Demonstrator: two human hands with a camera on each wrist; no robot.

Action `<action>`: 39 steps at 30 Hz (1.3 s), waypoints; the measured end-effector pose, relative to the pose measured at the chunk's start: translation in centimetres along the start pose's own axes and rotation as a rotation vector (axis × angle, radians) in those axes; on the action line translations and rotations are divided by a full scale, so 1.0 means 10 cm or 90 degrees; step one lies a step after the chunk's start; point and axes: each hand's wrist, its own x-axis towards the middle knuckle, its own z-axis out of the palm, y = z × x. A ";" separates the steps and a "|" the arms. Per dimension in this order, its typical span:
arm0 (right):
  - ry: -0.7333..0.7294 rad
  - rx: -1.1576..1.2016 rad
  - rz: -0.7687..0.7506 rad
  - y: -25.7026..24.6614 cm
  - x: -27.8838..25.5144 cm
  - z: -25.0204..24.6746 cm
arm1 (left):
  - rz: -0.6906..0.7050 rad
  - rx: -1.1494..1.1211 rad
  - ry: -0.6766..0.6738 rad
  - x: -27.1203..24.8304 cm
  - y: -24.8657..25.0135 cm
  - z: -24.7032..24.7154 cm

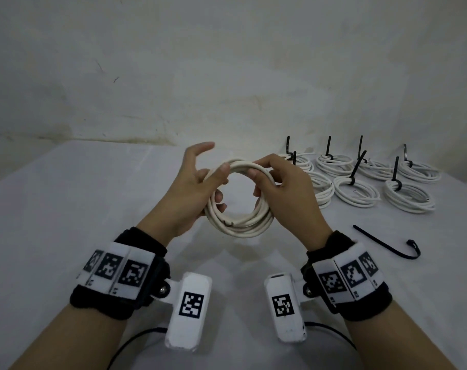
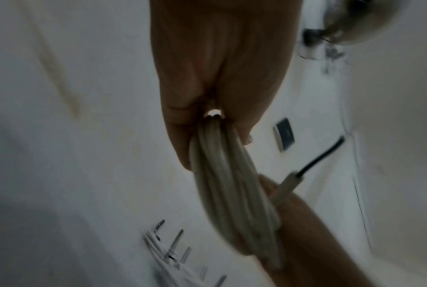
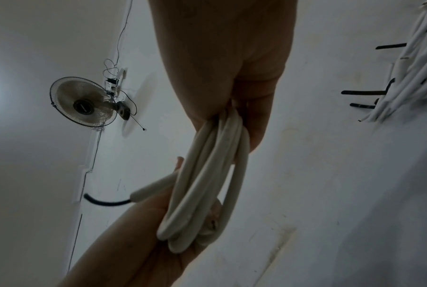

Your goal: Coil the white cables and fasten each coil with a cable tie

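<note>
Presently both hands hold one white cable coil (image 1: 240, 198) above the tabletop (image 1: 66, 198). Left hand (image 1: 193, 193): thumb and lower fingers (image 1: 219, 196) curled round the coil's left side, index and middle fingers extended away from it. Right hand (image 1: 285, 193): fingers closed round the coil's right side. Beyond the right fingers lie tied coils (image 1: 360, 180), each carrying an upright black tie. One loose black cable tie (image 1: 387, 243) lies on the tabletop just right of the right wrist.

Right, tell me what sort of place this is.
Probably a bare room set up for recording a task: a table under a white cloth, a stained plaster wall, and a wall fan with loose wiring.
</note>
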 end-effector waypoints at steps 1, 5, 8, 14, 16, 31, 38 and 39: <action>-0.001 -0.001 0.001 -0.01 0.00 0.00 | 0.067 0.086 -0.019 -0.01 0.01 0.00; -0.008 -0.020 0.006 -0.01 0.01 0.02 | 0.216 0.302 -0.031 -0.02 0.01 -0.02; -0.025 -0.026 0.003 0.02 0.01 0.04 | 0.232 0.336 -0.033 0.00 -0.01 -0.05; -0.009 -0.017 -0.025 0.03 0.01 0.02 | 0.239 0.257 -0.023 0.01 -0.04 0.00; -0.012 -0.005 -0.023 0.02 0.00 0.01 | 0.244 0.269 -0.033 0.01 -0.04 0.01; -0.234 -0.398 0.227 0.60 -0.03 -1.46 | 0.186 0.221 -0.046 0.02 -0.11 0.05; -0.398 -0.596 0.367 0.87 -0.21 -1.86 | 0.145 0.192 -0.059 -0.02 -0.14 0.14; -0.416 -0.606 0.374 0.87 -0.20 -1.86 | 0.141 0.192 -0.058 -0.02 -0.14 0.14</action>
